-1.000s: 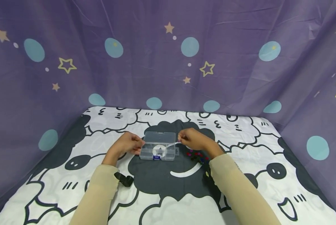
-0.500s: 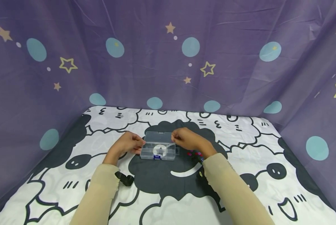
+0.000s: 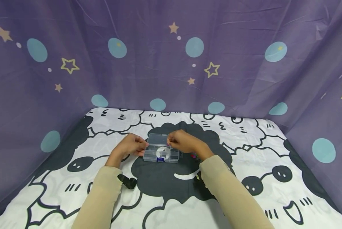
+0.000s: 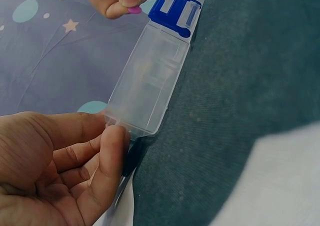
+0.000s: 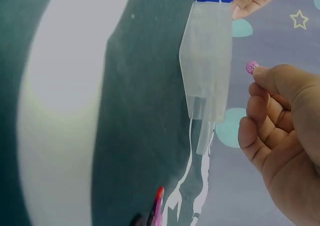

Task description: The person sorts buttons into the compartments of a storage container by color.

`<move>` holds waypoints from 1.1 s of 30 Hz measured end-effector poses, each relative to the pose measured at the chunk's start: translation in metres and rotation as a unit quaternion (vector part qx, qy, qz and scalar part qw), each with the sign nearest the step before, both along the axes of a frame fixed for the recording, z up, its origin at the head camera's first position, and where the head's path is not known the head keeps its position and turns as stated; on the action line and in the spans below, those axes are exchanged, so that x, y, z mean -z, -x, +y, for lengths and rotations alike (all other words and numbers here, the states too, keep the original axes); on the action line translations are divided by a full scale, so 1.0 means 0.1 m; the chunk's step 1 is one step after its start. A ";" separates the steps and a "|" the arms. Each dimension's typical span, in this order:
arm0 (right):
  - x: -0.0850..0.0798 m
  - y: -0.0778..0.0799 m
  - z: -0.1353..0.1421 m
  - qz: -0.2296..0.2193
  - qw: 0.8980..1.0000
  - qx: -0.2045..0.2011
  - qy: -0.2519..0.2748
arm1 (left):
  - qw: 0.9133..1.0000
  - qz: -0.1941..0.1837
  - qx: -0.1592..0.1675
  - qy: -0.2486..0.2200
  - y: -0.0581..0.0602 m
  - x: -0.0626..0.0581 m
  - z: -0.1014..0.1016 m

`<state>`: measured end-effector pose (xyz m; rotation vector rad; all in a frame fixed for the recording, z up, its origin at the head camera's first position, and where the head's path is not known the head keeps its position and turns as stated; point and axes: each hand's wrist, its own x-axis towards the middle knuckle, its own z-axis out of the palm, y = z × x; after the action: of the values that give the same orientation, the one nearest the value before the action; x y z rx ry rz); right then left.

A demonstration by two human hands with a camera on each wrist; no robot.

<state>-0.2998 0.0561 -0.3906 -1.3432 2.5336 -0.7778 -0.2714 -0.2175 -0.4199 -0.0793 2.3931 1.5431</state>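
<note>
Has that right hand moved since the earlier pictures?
Yes, to the person's left: in the head view, the right hand now reaches past the left end of the white curve; earlier it was wholly right of that.

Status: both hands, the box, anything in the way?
Left hand grips clear box at left end. Right hand pinches small pink button over it. Lid open, no obstruction visible.

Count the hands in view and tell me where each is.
2: the left hand grips the left end of the plastic box; the right hand, near the box's right side, pinches a pink button.
</note>
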 end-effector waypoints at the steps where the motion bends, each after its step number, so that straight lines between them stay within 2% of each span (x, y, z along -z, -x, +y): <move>1: 0.01 0.00 -0.02 0.000 1.000 -0.001 0.002 | 1.000 0.001 0.000 0.000 0.00 0.00 0.00; 11: 0.05 -0.01 -0.09 0.006 1.000 0.004 0.001 | 1.000 -0.001 0.001 -0.003 0.01 0.01 -0.01; 17: 0.06 0.00 -0.06 -0.001 1.000 0.011 0.023 | 1.000 -0.004 -0.001 0.004 0.01 0.00 -0.01; 33: 0.05 0.02 0.31 -0.029 0.997 0.070 0.032 | 1.000 0.001 0.013 -0.004 0.01 -0.01 -0.02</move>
<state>-0.3016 0.0866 -0.3953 -1.1524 2.6000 -0.9163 -0.2727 -0.2191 -0.4191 -0.0459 2.3796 1.5425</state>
